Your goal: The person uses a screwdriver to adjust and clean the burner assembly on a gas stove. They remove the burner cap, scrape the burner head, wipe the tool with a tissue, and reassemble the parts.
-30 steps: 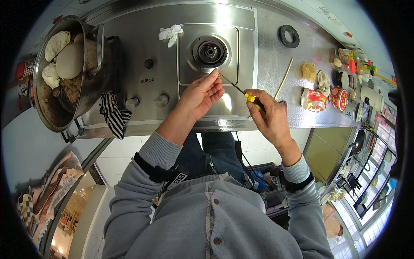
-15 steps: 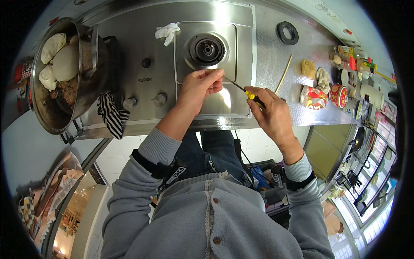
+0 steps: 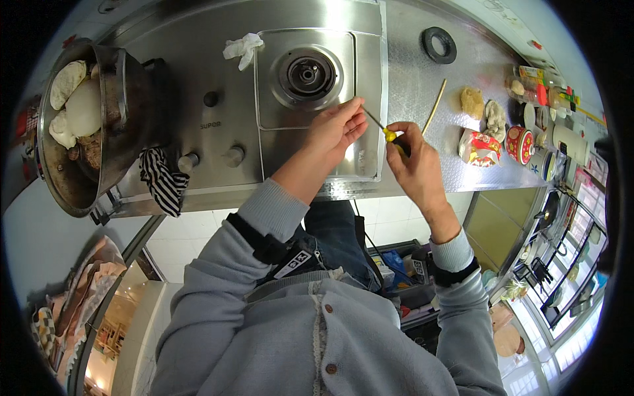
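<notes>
In my right hand (image 3: 416, 164) is a screwdriver (image 3: 390, 136) with a yellow and black handle, my fingers wrapped round the handle. Its thin shaft slants up and left to the fingertips of my left hand (image 3: 335, 133). Thumb and fingers there are pinched at the shaft's tip; whatever small thing lies between them is too small to make out. Both hands are over the near right part of a steel gas hob (image 3: 277, 155). Beyond my left hand sits the round burner (image 3: 308, 75), with its dark inner rings exposed.
A black ring (image 3: 439, 45) and a thin stick (image 3: 434, 105) lie on the steel counter at right, near a red-patterned packet (image 3: 479, 148) and jars. At left stand a large pot (image 3: 112, 168) with food in it and a striped cloth (image 3: 162, 181). White tissue (image 3: 243, 49) lies behind.
My left hand has moved right, away from the burner, with the screwdriver tip still at its fingertips. My right hand stays in nearly the same place. The view has shifted slightly.
</notes>
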Demonstrator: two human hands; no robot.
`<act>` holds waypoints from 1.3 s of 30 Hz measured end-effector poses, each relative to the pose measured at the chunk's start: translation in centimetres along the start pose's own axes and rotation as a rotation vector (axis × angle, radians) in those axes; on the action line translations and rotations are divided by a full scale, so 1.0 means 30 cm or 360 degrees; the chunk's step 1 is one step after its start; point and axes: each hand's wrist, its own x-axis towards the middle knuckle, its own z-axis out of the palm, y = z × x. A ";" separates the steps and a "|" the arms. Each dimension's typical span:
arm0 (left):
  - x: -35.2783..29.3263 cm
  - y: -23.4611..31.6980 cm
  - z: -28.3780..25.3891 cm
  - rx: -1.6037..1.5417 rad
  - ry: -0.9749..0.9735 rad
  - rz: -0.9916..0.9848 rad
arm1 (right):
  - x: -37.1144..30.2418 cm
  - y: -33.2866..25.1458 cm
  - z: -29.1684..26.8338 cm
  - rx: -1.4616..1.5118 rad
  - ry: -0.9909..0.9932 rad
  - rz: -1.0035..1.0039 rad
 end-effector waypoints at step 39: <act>0.206 -0.015 0.049 -0.0739 0.0177 0.0037 | 0.418 -0.040 -0.014 -0.1136 -0.0403 -0.0819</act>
